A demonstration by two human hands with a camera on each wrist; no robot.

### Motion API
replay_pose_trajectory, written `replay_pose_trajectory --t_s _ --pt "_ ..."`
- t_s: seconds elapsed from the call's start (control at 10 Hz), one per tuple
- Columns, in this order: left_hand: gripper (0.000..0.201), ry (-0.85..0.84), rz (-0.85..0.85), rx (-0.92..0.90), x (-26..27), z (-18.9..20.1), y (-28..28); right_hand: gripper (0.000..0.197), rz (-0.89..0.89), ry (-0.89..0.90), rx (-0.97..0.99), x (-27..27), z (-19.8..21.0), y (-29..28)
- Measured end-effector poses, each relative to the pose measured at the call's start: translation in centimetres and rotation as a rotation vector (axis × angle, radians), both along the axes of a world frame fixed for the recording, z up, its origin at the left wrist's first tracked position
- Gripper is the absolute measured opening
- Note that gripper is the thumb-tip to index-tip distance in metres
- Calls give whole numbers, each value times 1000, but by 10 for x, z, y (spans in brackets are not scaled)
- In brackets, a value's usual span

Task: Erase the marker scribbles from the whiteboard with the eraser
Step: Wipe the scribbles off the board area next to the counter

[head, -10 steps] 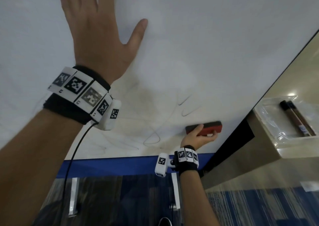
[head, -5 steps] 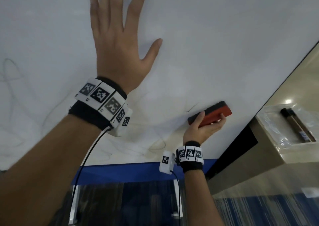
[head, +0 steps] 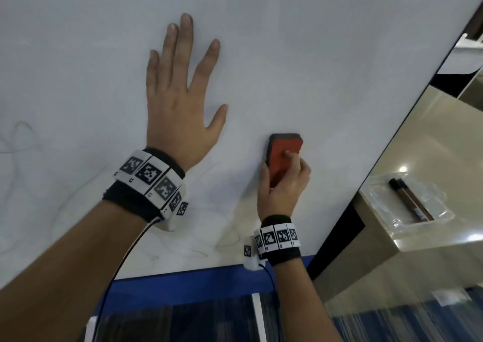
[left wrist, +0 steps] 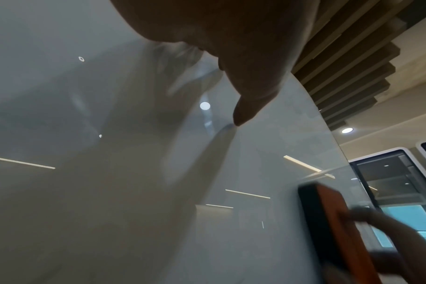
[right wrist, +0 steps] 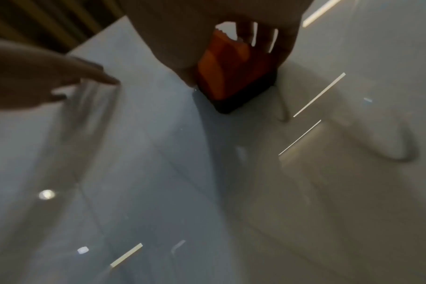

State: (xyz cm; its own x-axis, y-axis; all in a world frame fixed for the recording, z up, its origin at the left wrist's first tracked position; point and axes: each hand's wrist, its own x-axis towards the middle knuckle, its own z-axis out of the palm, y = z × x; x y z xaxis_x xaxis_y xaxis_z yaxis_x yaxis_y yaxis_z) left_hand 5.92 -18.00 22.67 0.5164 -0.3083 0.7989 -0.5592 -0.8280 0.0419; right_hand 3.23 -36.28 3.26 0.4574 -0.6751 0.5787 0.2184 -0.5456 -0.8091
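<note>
The whiteboard point(head: 313, 54) fills most of the head view. My left hand point(head: 180, 101) lies flat against it with fingers spread and straight. To its right, my right hand point(head: 285, 182) grips a red eraser point(head: 283, 156) with a black felt side, held upright and pressed to the board. Faint marker scribbles point(head: 227, 239) remain low on the board near my right wrist and at the far left point(head: 18, 137). The left wrist view shows the eraser point(left wrist: 328, 221) at lower right. In the right wrist view the eraser point(right wrist: 231, 76) sits on the board under my fingers, with a curved marker line point(right wrist: 411, 153) beside it.
A blue strip point(head: 183, 281) runs under the board's lower edge. Right of the board stands a beige counter point(head: 431, 237) bearing a clear tray point(head: 386, 208) with markers point(head: 410, 200). Carpeted floor lies below.
My right hand has swept the eraser upward and turned it from lying across to upright. The dark strokes that sat above it are gone. My left hand stays flat on the board.
</note>
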Motion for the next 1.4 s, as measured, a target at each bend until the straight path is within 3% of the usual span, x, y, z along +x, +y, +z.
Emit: replay_pose_trajectory --t_s 0.1,0.2,0.3,0.4,0.5,0.6,0.7,0.8,0.9,1.0,1.1,1.2,1.3,1.4 --pt "70 10 -59 49 -4 -6 13 60 -39 95 165 -10 -59 -13" --pt "52 -5 -157 -90 -4 -8 38 69 -150 170 634 -22 -92 -17" --pt "50 -61 -80 -141 -5 -17 54 65 -191 102 741 -8 -69 -8" --pt "66 -55 34 -77 3 -22 68 64 -118 2 441 4 -21 24" --pt "74 -33 79 -21 11 -31 70 53 82 75 33 3 0 48" --pt "73 -53 73 -13 16 -34 71 53 48 98 1 0 -34 35" --pt "72 -53 72 -11 19 -36 73 66 -83 145 416 -10 -80 29" --pt "72 -49 71 2 21 -37 75 64 -204 123 835 -5 -79 31" --pt "71 -55 73 9 22 -38 74 60 -217 -13 882 13 -37 46" --pt "72 -50 72 6 23 -38 74 62 -20 -42 398 10 -13 72" --pt "72 -51 64 1 23 -38 75 55 36 92 123 3 -36 66" --pt "73 -42 67 5 23 -39 76 58 -67 100 516 -9 -73 51" --pt "73 -34 62 8 22 -38 76 58 -204 189 1047 -6 -74 48" --pt "73 -38 66 15 22 -38 76 59 -180 -21 927 9 -26 50"
